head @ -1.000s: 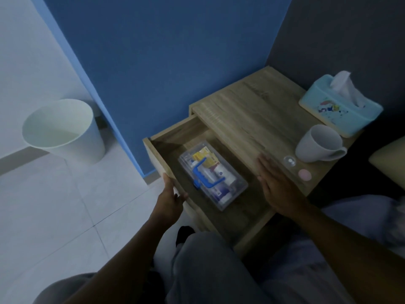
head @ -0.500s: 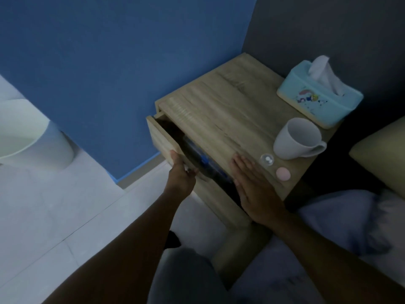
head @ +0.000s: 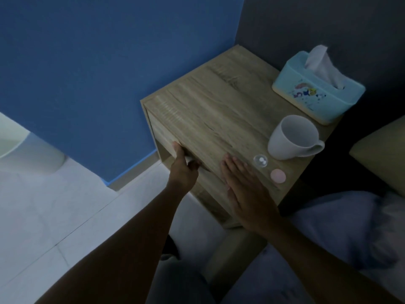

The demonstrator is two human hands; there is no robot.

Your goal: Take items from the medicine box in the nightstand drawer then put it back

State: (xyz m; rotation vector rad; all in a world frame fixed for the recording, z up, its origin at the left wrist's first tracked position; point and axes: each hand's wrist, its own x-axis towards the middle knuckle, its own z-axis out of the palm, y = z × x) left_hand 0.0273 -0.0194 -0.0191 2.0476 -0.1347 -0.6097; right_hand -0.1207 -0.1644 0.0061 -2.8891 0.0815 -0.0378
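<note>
Left hand (head: 183, 170) grips drawer front (head: 163, 137); right hand (head: 245, 189) flat, open on nightstand (head: 210, 110). No legible writing.

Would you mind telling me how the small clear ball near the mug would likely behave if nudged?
The clear ball looks round and smooth, so it would probably roll readily on the flat nightstand top. It seems hollow and tiny, so likely very light. Resting near the front edge by the pink disc, it might roll off.

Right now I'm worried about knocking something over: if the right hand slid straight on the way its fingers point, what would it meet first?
Probably nothing: the right hand points across the bare nightstand top; the clear dome and mug sit off to its right.
</note>
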